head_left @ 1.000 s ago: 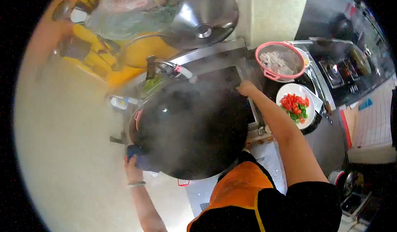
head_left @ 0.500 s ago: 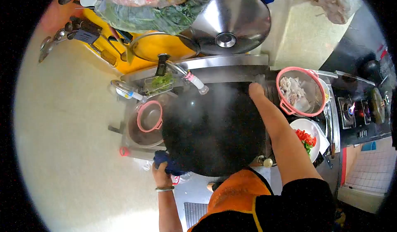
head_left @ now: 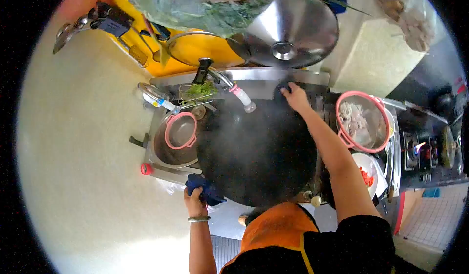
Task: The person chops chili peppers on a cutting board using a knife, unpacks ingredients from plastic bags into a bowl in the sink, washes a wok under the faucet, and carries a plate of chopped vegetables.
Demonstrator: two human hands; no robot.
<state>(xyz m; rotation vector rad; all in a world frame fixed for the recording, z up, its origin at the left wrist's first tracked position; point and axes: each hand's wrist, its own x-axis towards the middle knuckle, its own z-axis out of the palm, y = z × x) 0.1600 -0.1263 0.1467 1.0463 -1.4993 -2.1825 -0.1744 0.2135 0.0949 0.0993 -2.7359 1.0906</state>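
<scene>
A large black wok (head_left: 259,152) fills the middle of the view, with steam rising from it. My left hand (head_left: 196,203) is closed around a bunched dark blue cloth (head_left: 202,188) at the wok's near left edge. Whether a handle lies under the cloth is hidden. My right hand (head_left: 296,98) reaches across to the far right rim, its fingers bent around a small dark thing that I cannot make out against the black metal. A faucet (head_left: 242,97) with a pink and white nozzle hangs over the wok's far side.
Left of the wok is a sink with a pink-rimmed strainer (head_left: 181,130); greens (head_left: 199,92) sit in a rack behind. To the right are a pink basket (head_left: 362,94) of squid-like pieces and a plate (head_left: 361,159) of red peppers. A burner flame (head_left: 418,148) burns far right.
My right hand has moved left along the far rim, and a dark thing now shows at its fingers. My left hand stays on the cloth at the near edge. The whole view has shifted slightly.
</scene>
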